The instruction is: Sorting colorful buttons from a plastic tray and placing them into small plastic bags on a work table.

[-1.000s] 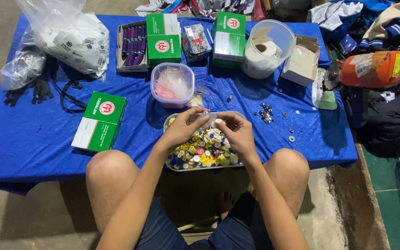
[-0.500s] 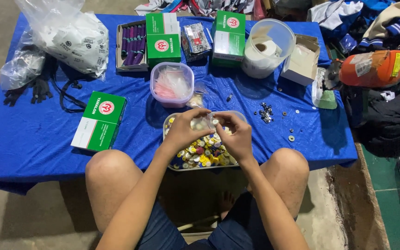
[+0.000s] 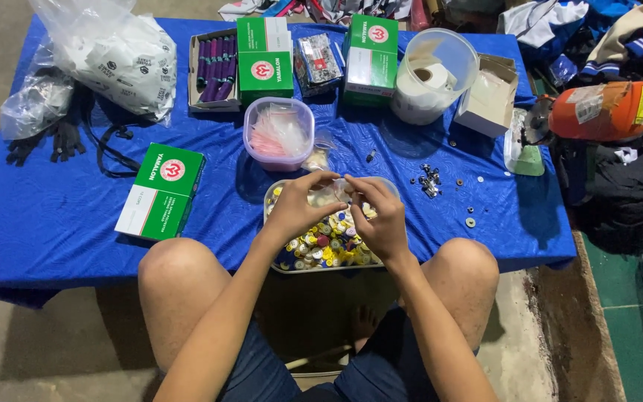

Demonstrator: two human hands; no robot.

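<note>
Left hand (image 3: 297, 211) and right hand (image 3: 381, 219) together over tray of coloured buttons (image 3: 327, 247) at bench (image 3: 53, 216) front edge, fingertips pinching small clear plastic bag (image 3: 327, 195) between them. Pink-filled clear tub (image 3: 278, 133) just beyond at 12 o'clock. Green box (image 3: 162, 191) at 9 o'clock, well apart. Loose metal bits (image 3: 430, 180) near at 2 o'clock. White roll in clear bucket (image 3: 432, 74) far at 1 o'clock.

Three green-white boxes (image 3: 162, 192) (image 3: 264, 58) (image 3: 370, 53) on blue table (image 3: 53, 216).
</note>
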